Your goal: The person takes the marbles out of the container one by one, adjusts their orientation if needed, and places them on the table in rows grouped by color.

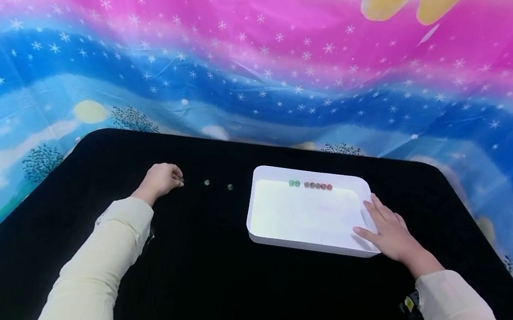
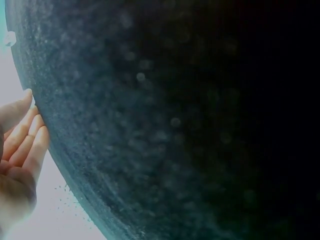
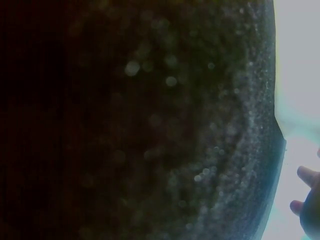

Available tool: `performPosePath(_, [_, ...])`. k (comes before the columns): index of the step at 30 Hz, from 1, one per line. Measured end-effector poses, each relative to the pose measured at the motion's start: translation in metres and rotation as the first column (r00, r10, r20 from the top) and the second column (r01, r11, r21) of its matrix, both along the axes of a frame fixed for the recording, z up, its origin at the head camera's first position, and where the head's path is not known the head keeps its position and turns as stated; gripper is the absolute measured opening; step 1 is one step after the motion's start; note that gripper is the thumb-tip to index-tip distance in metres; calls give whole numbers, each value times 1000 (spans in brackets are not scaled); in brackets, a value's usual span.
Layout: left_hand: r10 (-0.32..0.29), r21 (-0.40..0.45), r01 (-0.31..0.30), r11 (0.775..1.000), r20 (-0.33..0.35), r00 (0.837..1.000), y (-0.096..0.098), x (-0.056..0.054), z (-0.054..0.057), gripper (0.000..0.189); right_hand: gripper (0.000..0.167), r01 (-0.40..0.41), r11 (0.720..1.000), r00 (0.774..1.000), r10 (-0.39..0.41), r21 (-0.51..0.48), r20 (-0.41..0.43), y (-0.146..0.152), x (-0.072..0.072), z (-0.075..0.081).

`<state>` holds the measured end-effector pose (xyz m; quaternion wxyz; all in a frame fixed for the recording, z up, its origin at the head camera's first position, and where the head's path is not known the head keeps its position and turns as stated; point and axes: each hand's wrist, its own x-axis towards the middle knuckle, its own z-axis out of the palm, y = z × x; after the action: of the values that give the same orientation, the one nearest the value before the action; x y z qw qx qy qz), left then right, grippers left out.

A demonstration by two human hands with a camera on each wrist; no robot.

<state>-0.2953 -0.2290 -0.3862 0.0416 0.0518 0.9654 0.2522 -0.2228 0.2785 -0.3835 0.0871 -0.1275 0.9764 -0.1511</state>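
Observation:
At the left of the black table, my left hand (image 1: pixel 163 179) pinches a small glass marble (image 1: pixel 182 179) between thumb and fingertips, mostly hidden by them. In the left wrist view, the thumb and fingers (image 2: pixel 37 145) come together at the tips. Two clear, greenish marbles (image 1: pixel 207 182) lie in a row between this hand and a white tray (image 1: pixel 313 247). Inside the tray, two green marbles (image 1: pixel 294 183) and several reddish ones (image 1: pixel 318 186) line up along the far wall. My right hand (image 1: pixel 388 231) rests with fingers spread on the tray's right rim.
The black tabletop (image 1: pixel 229 291) reaches far in front of the tray and to both sides. A pink and blue patterned cloth (image 1: pixel 248 72) hangs behind its far edge. Dark blur fills most of both wrist views.

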Motion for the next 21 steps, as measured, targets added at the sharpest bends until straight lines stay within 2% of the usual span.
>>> performPosePath(5, [-7,40,6,999,25,1000,-2,3,2,24,85,5,1000,1000,-5,-1,5,0,-1,-1])
performPosePath(11, [25,159,-41,986,102,994,-6,9,6,29,83,3,1000,1000,-3,5,3,0,-2,-1])
performPosePath(17, [15,173,-31,984,93,996,-6,12,12,29,84,2,1000,1000,-2,0,-3,-1,-1,-1])
performPosePath(21, [-10,173,-1,985,65,998,-5,14,14,30,84,2,1000,1000,-2,-2,-6,0,-1,-2])
